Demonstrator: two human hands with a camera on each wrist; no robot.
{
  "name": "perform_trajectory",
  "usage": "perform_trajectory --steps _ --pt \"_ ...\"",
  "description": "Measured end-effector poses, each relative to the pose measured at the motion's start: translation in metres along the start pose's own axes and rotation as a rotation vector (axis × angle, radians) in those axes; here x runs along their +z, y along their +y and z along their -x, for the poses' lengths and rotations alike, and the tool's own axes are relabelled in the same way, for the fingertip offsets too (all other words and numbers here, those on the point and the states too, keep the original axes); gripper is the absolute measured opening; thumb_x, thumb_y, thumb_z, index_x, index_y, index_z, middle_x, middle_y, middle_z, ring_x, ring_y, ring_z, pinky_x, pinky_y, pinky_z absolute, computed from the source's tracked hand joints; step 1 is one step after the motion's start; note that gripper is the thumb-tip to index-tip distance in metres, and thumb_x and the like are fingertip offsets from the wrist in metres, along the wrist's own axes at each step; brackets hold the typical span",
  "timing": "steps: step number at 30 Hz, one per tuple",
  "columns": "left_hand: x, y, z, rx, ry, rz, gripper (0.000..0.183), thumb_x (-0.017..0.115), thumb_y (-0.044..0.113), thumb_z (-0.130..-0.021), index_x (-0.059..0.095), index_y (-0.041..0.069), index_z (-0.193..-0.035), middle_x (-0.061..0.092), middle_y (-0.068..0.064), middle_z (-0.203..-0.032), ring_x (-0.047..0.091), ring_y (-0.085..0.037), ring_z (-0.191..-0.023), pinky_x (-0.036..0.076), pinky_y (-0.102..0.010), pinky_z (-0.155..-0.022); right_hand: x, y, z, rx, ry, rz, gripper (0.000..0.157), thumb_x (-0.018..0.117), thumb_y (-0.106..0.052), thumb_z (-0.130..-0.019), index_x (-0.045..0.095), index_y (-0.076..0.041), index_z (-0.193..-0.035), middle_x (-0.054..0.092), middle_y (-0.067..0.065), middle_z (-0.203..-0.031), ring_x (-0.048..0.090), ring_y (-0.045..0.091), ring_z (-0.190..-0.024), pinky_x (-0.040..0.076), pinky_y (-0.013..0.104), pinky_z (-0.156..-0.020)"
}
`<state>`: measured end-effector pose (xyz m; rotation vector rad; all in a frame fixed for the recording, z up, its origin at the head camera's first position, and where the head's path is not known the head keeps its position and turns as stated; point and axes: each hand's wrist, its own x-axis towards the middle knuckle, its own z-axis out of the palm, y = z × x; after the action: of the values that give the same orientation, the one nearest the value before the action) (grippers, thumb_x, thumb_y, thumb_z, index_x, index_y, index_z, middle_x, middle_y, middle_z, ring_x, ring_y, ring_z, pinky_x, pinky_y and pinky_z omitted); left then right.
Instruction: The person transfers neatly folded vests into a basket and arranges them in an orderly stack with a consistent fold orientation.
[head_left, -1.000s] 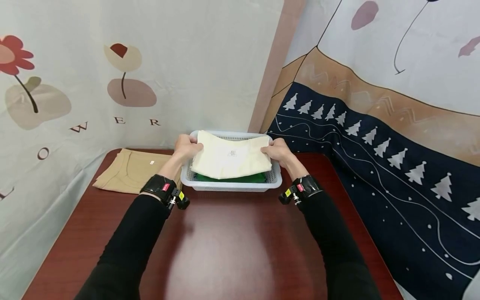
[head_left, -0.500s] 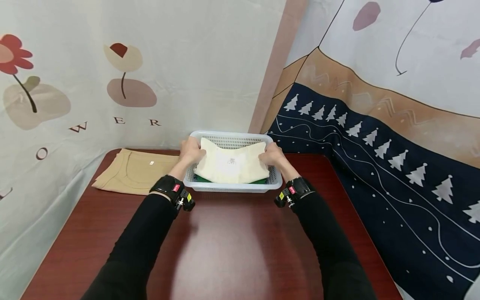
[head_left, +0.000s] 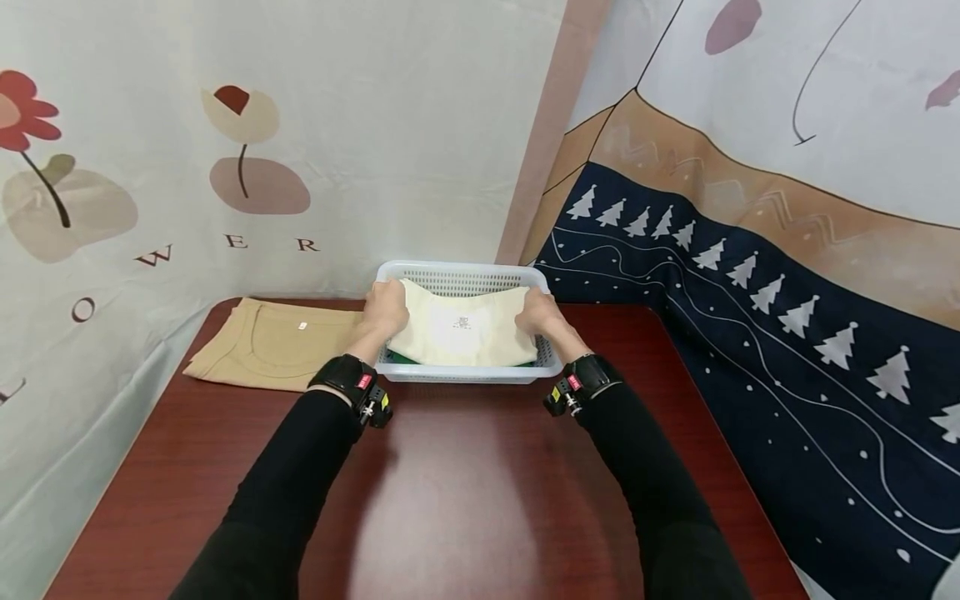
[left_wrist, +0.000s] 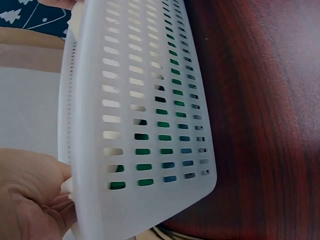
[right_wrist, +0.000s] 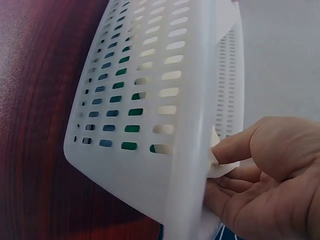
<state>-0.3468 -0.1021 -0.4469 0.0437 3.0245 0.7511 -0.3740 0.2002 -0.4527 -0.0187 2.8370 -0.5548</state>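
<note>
"What do the hands have hold of?"

"The left hand pinches one side of a folded cream cloth with a small dark print on a paler patch. The right hand pinches the opposite side; from the right wrist, thumb and fingers close together on its edge."

"Are both grips equally clear?"

"No. The left wrist view shows a bit of cream at the fingers, but I cannot tell how the fingertips meet behind the rim."

"Where does the cloth sit?"

"Inside a white rectangular plastic basket with slotted walls, its middle sagging a little between the hands. A green fabric shows under its near edge, and through the slots something blue appears lower still."

"And around that?"

"The basket stands at the far side of a glossy reddish-brown table. Left of it, a folded tan garment with a small white label lies flat, partly behind the left forearm. Beyond hang a pale fabric backdrop with printed flowers and, to the right, a navy section with white trees."
</note>
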Motion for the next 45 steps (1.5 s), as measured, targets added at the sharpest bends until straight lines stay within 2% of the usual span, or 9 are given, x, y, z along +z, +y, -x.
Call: perform_trajectory --steps 1,2,6,15,22,27,32,39,45 --pt "0.001 0.001 0.001 0.009 0.004 -0.015 0.022 0.054 -0.007 -0.108 0.070 -0.014 -0.122 0.074 -0.034 -0.128 0.078 -0.048 -0.115 0.069 -0.053 -0.091 0.001 -0.002 0.004 -0.011 0.020 0.021 0.037 0.060 -0.008 -0.102 0.060 0.010 -0.135 0.066 0.022 -0.125 0.057 0.034 -0.111 0.056 0.043 -0.100" --pt "0.002 0.001 0.001 0.017 0.009 -0.025 0.022 0.054 -0.007 -0.107 0.071 -0.013 -0.121 0.074 -0.034 -0.127 0.078 -0.048 -0.116 0.068 -0.054 -0.092 -0.010 -0.019 0.029 -0.007 0.021 0.031 0.040 0.058 -0.005 -0.103 0.058 0.013 -0.139 0.065 0.027 -0.133 0.056 0.036 -0.116 0.055 0.045 -0.105" --pt "0.004 0.001 0.004 0.055 0.016 -0.064 0.021 0.054 -0.008 -0.109 0.070 -0.012 -0.121 0.076 -0.033 -0.124 0.078 -0.047 -0.114 0.068 -0.054 -0.091 -0.006 -0.021 0.028 -0.001 0.027 0.069 0.046 0.060 -0.005 -0.104 0.055 0.013 -0.146 0.062 0.028 -0.144 0.056 0.039 -0.127 0.054 0.046 -0.108" --pt "0.010 -0.003 0.004 0.126 0.006 -0.146 0.021 0.055 -0.007 -0.111 0.070 -0.012 -0.124 0.075 -0.034 -0.124 0.079 -0.048 -0.112 0.068 -0.055 -0.090 -0.002 -0.024 0.030 -0.011 0.071 0.098 0.036 0.062 -0.002 -0.104 0.061 0.010 -0.138 0.072 0.028 -0.131 0.067 0.040 -0.115 0.062 0.043 -0.094" --pt "0.010 -0.003 0.004 0.131 -0.005 -0.138 0.022 0.054 -0.006 -0.112 0.071 -0.012 -0.124 0.076 -0.034 -0.124 0.080 -0.047 -0.111 0.068 -0.054 -0.089 0.000 -0.023 0.032 -0.008 0.082 0.070 0.037 0.062 -0.001 -0.104 0.059 0.010 -0.139 0.072 0.029 -0.128 0.069 0.040 -0.110 0.062 0.040 -0.082" --pt "0.006 -0.002 0.006 0.110 -0.043 -0.091 0.025 0.050 -0.004 -0.113 0.070 -0.012 -0.125 0.075 -0.034 -0.123 0.079 -0.042 -0.105 0.067 -0.049 -0.084 0.000 -0.022 0.031 0.011 0.080 0.037 0.042 0.063 -0.006 -0.106 0.056 0.009 -0.144 0.070 0.030 -0.133 0.070 0.039 -0.113 0.064 0.043 -0.090" --pt "0.003 0.000 0.007 0.085 -0.057 -0.063 0.028 0.056 0.010 -0.113 0.072 -0.013 -0.122 0.076 -0.031 -0.118 0.076 -0.035 -0.094 0.065 -0.043 -0.078 0.000 -0.023 0.030 0.029 0.085 0.030 0.051 0.064 -0.015 -0.105 0.055 0.011 -0.149 0.069 0.030 -0.139 0.069 0.039 -0.120 0.062 0.046 -0.101" --pt "0.004 0.000 0.004 0.055 -0.081 -0.057 0.050 0.065 0.041 -0.113 0.074 -0.009 -0.113 0.074 -0.025 -0.112 0.067 -0.030 -0.088 0.060 -0.042 -0.080 0.000 -0.025 0.031 0.057 0.089 0.014 0.057 0.065 -0.026 -0.105 0.058 0.010 -0.149 0.070 0.028 -0.136 0.066 0.037 -0.119 0.060 0.047 -0.107" --pt "-0.004 0.002 0.007 0.031 -0.143 -0.026 0.069 0.056 0.052 -0.113 0.071 -0.013 -0.131 0.072 -0.030 -0.137 0.072 -0.038 -0.111 0.062 -0.051 -0.103 -0.001 -0.027 0.035 0.066 0.082 -0.027 0.057 0.064 -0.034 -0.106 0.062 0.009 -0.143 0.069 0.025 -0.133 0.063 0.035 -0.116 0.059 0.048 -0.106"
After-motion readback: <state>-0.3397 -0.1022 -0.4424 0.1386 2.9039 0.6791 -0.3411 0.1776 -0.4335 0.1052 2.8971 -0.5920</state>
